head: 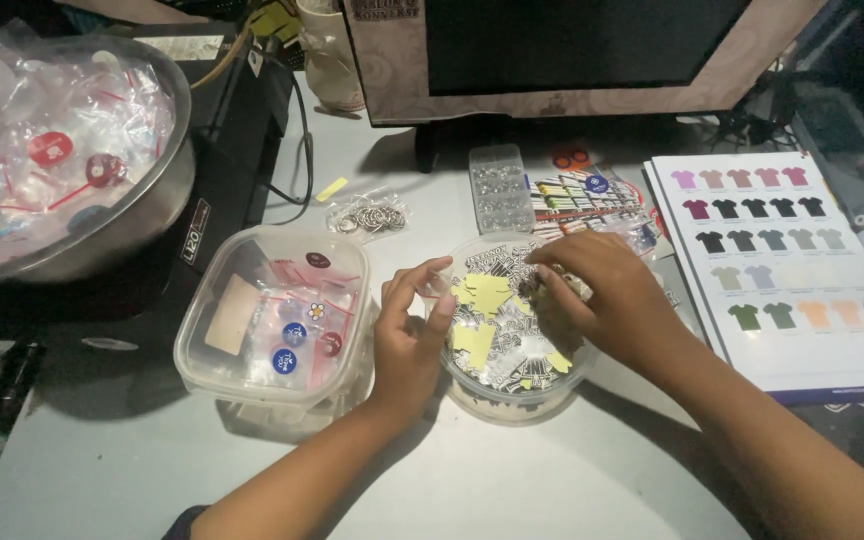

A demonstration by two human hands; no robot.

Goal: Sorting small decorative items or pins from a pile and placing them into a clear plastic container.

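A round clear plastic tub [472, 392] sits on the grey desk, filled with small printed stickers [497, 345], some yellow and some black and white. My left hand [407, 335] grips the tub's left rim, thumb and fingers apart around it. My right hand [607, 300] reaches into the tub from the right, its fingers curled among the stickers. Whether those fingers pinch one I cannot tell.
A square clear tub [272, 320] with small bagged badges stands to the left. A steel bowl [147, 215] of bagged items sits on a black machine [237, 130]. Key rings in a bag [367, 215], a bead box [497, 185], a shirt colour chart [787, 265] and a monitor [572, 50] lie beyond.
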